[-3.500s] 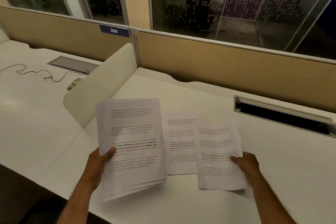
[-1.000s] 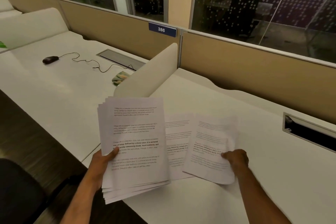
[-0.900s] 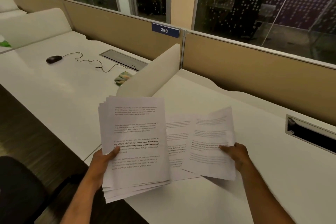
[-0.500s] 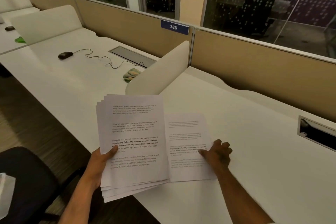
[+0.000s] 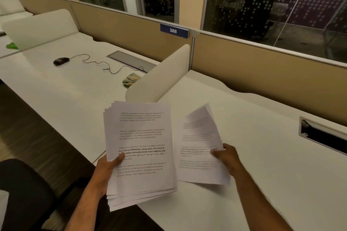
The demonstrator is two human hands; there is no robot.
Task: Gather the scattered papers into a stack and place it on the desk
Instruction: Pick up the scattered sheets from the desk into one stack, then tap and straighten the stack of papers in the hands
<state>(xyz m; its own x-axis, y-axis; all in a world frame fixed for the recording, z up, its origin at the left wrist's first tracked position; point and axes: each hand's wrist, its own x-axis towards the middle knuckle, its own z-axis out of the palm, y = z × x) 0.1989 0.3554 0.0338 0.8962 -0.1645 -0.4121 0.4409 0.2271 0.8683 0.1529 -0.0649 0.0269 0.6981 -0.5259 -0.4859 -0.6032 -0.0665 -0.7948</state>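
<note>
My left hand [image 5: 108, 169] holds a fanned stack of printed papers [image 5: 140, 146] by its left edge, thumb on the top page, above the near edge of the white desk [image 5: 262, 155]. My right hand [image 5: 226, 156] grips a single printed sheet [image 5: 199, 144] by its right side. That sheet is lifted off the desk, its top corner curling up, and it sits just right of the stack. No other loose sheet shows on the desk.
A curved white divider [image 5: 159, 75] separates this desk from the left one, which carries a black mouse [image 5: 60, 61] with cable and a green cloth [image 5: 130, 80]. Tan partitions run along the back. A cable slot [image 5: 323, 135] opens at right. A dark chair [image 5: 22, 189] sits lower left.
My right hand added one sheet to the stack, pressed down on the last sheet on the desk, and has now lifted it. The view has swung left.
</note>
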